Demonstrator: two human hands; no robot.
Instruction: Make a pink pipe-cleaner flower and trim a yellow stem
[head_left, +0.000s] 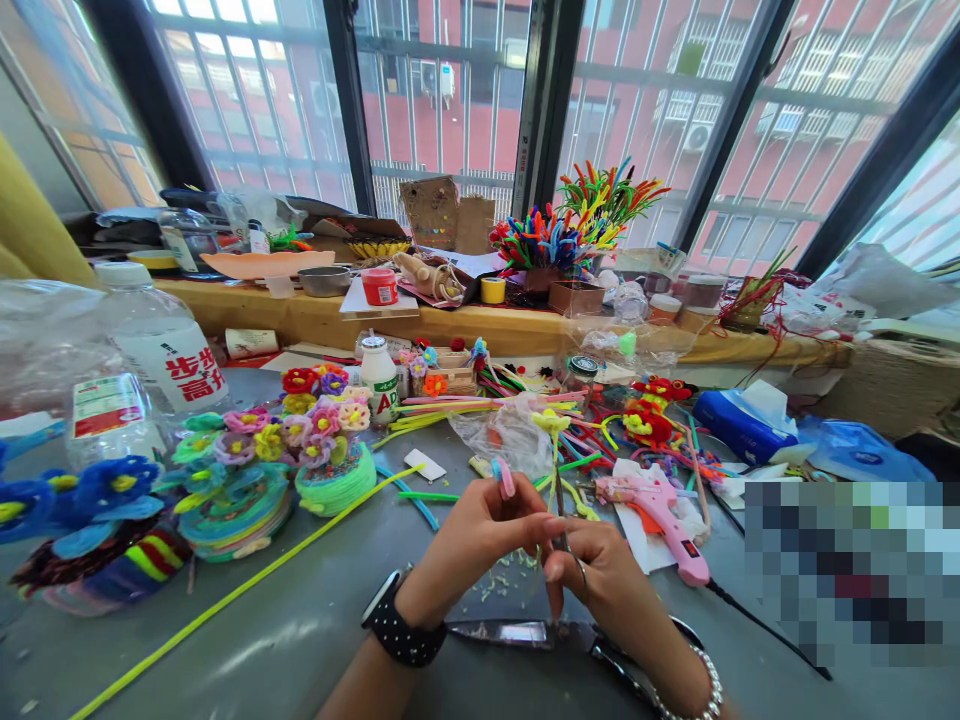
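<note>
My left hand [487, 525] is closed, its fingertips pinched on the thin stem of a yellow pipe-cleaner flower [551, 424] that stands upright above them. A small pink and blue fuzzy loop [503, 478] sits at the raised fingers of that hand. My right hand [611, 575] grips a small pair of scissors [559, 505], blades up beside the stem, with a finger in the handle loop. Both hands meet over the table; their fingers partly hide the stem's lower end. Pale fuzz clippings [491, 590] lie below. Larger scissors [502, 633] rest under my wrists, partly covered.
Pipe-cleaner flower pots [335, 480] and plastic bottles [165, 345] stand left. A long yellow pipe cleaner [247, 590] crosses the grey table [300, 650]. A pink glue gun [675, 535] with a cord lies right, near a blue tissue pack [742, 430]. The window ledge [300, 318] is crowded.
</note>
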